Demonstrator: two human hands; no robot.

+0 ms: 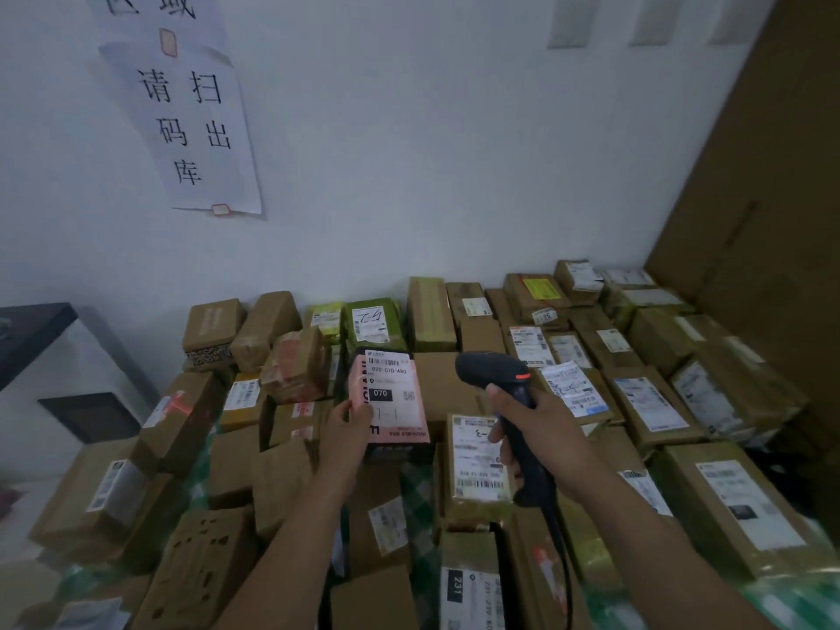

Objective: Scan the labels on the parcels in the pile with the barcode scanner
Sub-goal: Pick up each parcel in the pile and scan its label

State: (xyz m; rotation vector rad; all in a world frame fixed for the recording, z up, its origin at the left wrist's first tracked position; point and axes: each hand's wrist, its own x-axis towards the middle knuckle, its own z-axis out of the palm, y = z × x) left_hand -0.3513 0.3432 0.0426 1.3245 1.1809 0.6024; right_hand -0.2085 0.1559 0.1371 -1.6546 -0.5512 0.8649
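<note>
**While the pink box is held up, the scan can go astray**

While I have the left hand (347, 422) pinching the pink box (400, 431) by its left edge, thumb on the front and fingers behind, the box stands tilted up above the pile of parcels (645, 402) with its white label (392, 384) facing me. The right hand (545, 429) is wrapped round the grip of the barcode scanner (495, 372), whose head hangs just beside the box's right edge without touching it. I cannot tell whether a finger is on the trigger.

I judge the step to be aiming. As I read it, the head points forward past the label, not squarely at it. Fired from here, the beam could land on the green parcel (375, 325) behind and log the wrong item. The brown box (479, 456) lying under the scanner also shows a barcode, so a downward drift carries the same risk.

The pink box's label seems to carry both a striped code at the top and a small square code lower down, and the scanner may pick the wrong one.

The hold is a one-edge pinch. A loose grip could let the box swing or drop among the other parcels, where I might lose track of it.

The cable (561, 561) trails from the grip across the near boxes and could catch a corner.
</note>
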